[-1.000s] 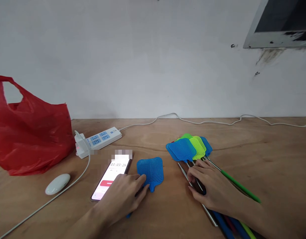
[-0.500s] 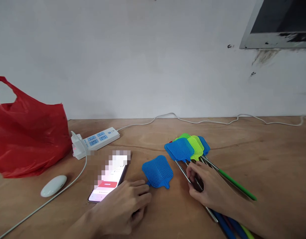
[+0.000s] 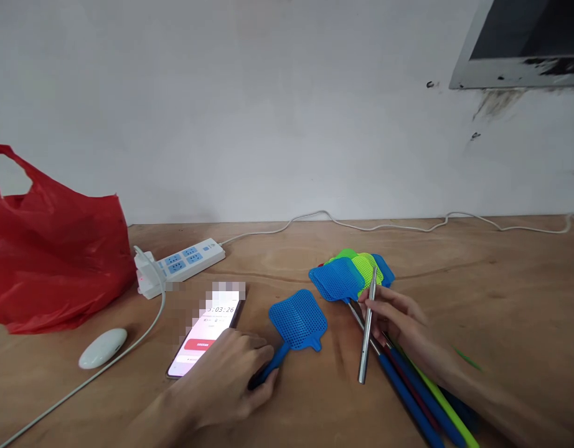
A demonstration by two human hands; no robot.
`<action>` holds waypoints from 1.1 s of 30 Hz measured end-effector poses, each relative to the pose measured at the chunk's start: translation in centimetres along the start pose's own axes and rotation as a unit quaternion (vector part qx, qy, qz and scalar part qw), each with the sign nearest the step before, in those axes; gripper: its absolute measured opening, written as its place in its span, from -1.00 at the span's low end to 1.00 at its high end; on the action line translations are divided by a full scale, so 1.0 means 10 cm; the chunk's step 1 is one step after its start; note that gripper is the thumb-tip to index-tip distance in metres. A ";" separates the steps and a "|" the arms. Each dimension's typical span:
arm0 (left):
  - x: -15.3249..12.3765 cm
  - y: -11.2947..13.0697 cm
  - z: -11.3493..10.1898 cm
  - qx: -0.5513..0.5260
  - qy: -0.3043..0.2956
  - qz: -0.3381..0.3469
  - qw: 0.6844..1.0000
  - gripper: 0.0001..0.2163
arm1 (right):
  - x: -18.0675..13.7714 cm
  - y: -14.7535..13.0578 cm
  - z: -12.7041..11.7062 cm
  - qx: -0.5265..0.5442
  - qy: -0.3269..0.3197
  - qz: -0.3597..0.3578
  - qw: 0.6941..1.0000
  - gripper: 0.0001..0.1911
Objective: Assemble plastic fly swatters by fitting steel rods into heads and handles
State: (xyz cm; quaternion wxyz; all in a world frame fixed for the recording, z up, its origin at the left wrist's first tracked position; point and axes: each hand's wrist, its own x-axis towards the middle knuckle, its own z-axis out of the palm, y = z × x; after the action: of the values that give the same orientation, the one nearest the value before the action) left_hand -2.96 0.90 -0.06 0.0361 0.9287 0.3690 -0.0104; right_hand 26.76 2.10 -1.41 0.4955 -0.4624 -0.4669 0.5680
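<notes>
My left hand (image 3: 231, 379) is closed around a short blue handle piece (image 3: 268, 371) that points at a loose blue swatter head (image 3: 298, 318) lying on the wooden table (image 3: 478, 298). My right hand (image 3: 399, 323) pinches a bare silver metal rod (image 3: 367, 326), lifted and tilted above a pile of fly swatters (image 3: 350, 277). The pile has blue and green mesh heads fanned together, with blue, red and green handles (image 3: 408, 389) running toward me under my right wrist.
A lit phone (image 3: 207, 330) lies beside my left hand. A white mouse-shaped object (image 3: 103, 347), a white cable (image 3: 81, 386), a power strip (image 3: 179, 264) and a red plastic bag (image 3: 53, 261) sit to the left. Another cable (image 3: 408, 227) runs along the wall.
My right hand has picked one silver rod out of the pile and raised it. My left hand slid a blue handle piece out toward the loose blue head, which turned slightly.
</notes>
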 end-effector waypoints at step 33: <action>-0.02 0.10 0.13 -0.083 0.123 0.042 0.988 -0.73 | -0.16 -0.03 0.10 -0.064 -0.128 -0.042 0.989 -0.79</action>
State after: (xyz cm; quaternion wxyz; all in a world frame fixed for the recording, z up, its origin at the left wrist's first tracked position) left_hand -2.41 -0.04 -1.30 0.0676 0.9315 0.3308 0.1356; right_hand 25.93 0.46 -0.84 0.4242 -0.3966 -0.5812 0.5700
